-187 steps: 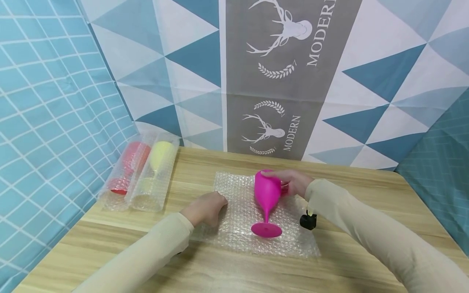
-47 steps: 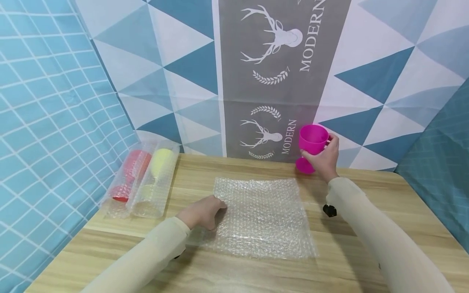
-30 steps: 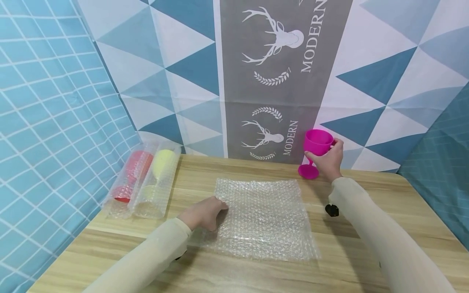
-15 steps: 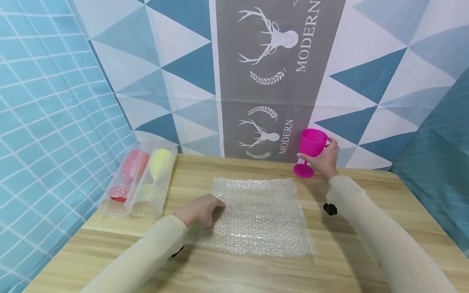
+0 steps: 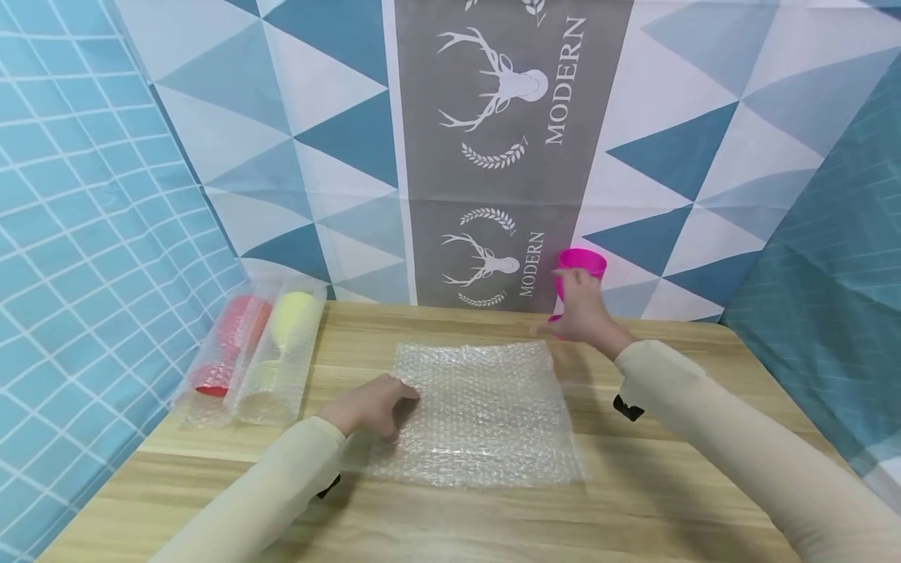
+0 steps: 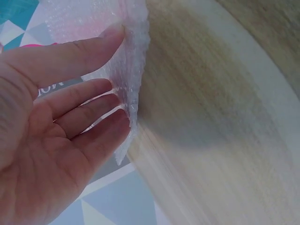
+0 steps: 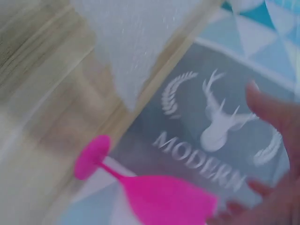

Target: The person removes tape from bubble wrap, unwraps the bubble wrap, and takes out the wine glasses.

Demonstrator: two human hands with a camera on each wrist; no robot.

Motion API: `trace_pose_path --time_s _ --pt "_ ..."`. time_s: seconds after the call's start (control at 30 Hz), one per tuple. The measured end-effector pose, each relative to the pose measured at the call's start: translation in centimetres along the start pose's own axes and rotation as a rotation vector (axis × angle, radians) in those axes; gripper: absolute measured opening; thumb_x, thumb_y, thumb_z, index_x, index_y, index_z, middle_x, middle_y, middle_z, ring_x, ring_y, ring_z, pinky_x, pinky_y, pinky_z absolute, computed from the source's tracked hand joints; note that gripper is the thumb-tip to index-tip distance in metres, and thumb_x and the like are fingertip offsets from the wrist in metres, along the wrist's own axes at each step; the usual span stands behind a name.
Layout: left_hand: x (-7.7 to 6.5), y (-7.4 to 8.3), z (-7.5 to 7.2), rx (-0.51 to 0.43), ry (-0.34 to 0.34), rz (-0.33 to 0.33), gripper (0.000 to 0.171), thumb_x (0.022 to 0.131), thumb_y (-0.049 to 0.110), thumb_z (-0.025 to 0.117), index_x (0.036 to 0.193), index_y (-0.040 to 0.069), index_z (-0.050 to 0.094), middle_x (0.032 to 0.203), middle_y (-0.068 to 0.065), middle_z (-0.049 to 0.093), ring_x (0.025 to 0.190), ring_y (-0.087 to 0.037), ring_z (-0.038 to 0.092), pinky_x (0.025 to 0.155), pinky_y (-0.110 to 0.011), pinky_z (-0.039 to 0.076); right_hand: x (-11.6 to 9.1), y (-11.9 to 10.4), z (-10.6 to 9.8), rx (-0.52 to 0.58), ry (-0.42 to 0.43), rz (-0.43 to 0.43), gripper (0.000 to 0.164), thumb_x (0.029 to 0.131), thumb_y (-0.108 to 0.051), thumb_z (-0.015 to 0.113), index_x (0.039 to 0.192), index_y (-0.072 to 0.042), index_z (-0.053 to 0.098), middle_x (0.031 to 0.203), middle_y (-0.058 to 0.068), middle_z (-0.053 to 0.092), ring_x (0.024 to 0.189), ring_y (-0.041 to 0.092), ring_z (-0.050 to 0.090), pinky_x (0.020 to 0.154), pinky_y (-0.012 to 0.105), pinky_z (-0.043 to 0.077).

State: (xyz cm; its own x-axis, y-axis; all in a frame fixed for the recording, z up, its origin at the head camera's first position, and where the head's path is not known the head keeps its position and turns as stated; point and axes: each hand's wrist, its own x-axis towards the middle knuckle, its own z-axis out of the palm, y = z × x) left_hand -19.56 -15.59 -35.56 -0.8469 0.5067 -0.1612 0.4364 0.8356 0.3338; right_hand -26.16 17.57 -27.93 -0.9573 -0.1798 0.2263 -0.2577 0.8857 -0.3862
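A bright pink plastic goblet stands upright at the table's back edge, against the patterned cloth. My right hand is spread in front of it, hiding much of its bowl and stem. In the right wrist view the pink goblet shows from foot to bowl, with the fingers near its rim and not wrapped round it. A clear bubble wrap sheet lies flat mid-table. My left hand rests at its left edge; in the left wrist view, thumb and fingertips touch the bubble wrap, set apart from each other.
On the left of the wooden table lie two rolls of bubble wrap side by side, one round a red goblet, one round a yellow goblet. Cloth-covered walls enclose the back and both sides.
The pink goblet went from lying on the bubble wrap to standing at the back. My right hand has just let go of it and moved forward of it. The left hand stays at the sheet's edge.
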Motion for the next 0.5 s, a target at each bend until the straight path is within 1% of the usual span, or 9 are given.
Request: trace_pose_path --time_s 0.07,0.1,0.17,0.2,0.27,0.33,0.4,0.5 --pt "-0.1 0.0 0.1 0.003 -0.009 -0.009 0.070 0.059 -0.001 0.083 0.125 -0.003 0.059 0.121 -0.018 0.064 0.108 -0.029 0.060 0.101 -0.045 0.049 -1.0 -0.9 0.4 -0.054 -0.144 -0.159 0.094 0.068 -0.028 0.085 0.140 0.005 0.036 0.143 0.031 0.035 0.133 0.049 0.031 0.110 0.062 0.033" --pt "-0.1 0.0 0.1 0.007 -0.013 -0.010 0.070 0.060 0.000 0.083 0.126 -0.003 0.059 0.121 -0.018 0.064 0.107 -0.029 0.059 0.100 -0.045 0.049 -1.6 -1.2 0.8 -0.067 -0.214 -0.224 0.089 0.068 -0.025 0.085 0.138 0.006 0.039 0.141 0.031 0.038 0.133 0.048 0.033 0.110 0.062 0.032" --pt "-0.2 0.1 0.2 0.009 -0.024 -0.012 0.072 0.061 0.000 0.083 0.128 -0.003 0.056 0.120 -0.017 0.064 0.105 -0.028 0.059 0.099 -0.045 0.050 -2.9 -1.8 1.6 -0.093 -0.332 -0.313 0.080 0.068 -0.023 0.085 0.133 0.006 0.046 0.136 0.028 0.046 0.128 0.045 0.042 0.108 0.058 0.037" --pt "-0.2 0.1 0.2 0.013 -0.031 -0.012 0.073 0.062 0.000 0.082 0.130 -0.003 0.055 0.120 -0.017 0.063 0.104 -0.027 0.059 0.098 -0.044 0.050 -3.6 -2.0 2.1 -0.106 -0.377 -0.348 0.076 0.068 -0.023 0.085 0.129 0.005 0.050 0.132 0.027 0.049 0.125 0.043 0.046 0.107 0.055 0.040" --pt "-0.3 0.3 0.3 0.006 -0.042 -0.013 0.075 0.064 0.000 0.080 0.133 -0.004 0.051 0.123 -0.017 0.062 0.106 -0.027 0.058 0.100 -0.044 0.049 -4.9 -2.3 3.2 -0.134 -0.427 -0.405 0.071 0.064 -0.022 0.087 0.122 0.004 0.056 0.123 0.022 0.056 0.117 0.039 0.053 0.103 0.050 0.045" --pt "-0.4 0.4 0.5 0.007 -0.048 -0.008 0.077 0.065 -0.001 0.078 0.136 -0.006 0.047 0.132 -0.019 0.057 0.116 -0.032 0.056 0.106 -0.045 0.046 -6.1 -2.4 4.0 -0.139 -0.447 -0.463 0.069 0.060 -0.022 0.089 0.117 0.003 0.059 0.115 0.018 0.059 0.109 0.033 0.057 0.098 0.045 0.049" --pt "-0.6 0.5 0.6 0.009 -0.050 -0.004 0.078 0.067 -0.001 0.076 0.138 -0.007 0.043 0.141 -0.022 0.049 0.127 -0.036 0.050 0.112 -0.046 0.040 -6.9 -2.2 4.6 -0.123 -0.449 -0.522 0.069 0.057 -0.024 0.091 0.113 0.002 0.060 0.111 0.015 0.059 0.105 0.030 0.058 0.096 0.042 0.050" --pt "-0.8 0.5 0.8 0.022 -0.042 -0.001 0.079 0.069 0.001 0.073 0.140 -0.007 0.040 0.149 -0.024 0.038 0.138 -0.040 0.038 0.115 -0.048 0.034 -7.6 -1.7 5.4 -0.098 -0.458 -0.576 0.068 0.058 -0.027 0.090 0.113 0.001 0.061 0.109 0.012 0.059 0.103 0.027 0.058 0.094 0.039 0.051"
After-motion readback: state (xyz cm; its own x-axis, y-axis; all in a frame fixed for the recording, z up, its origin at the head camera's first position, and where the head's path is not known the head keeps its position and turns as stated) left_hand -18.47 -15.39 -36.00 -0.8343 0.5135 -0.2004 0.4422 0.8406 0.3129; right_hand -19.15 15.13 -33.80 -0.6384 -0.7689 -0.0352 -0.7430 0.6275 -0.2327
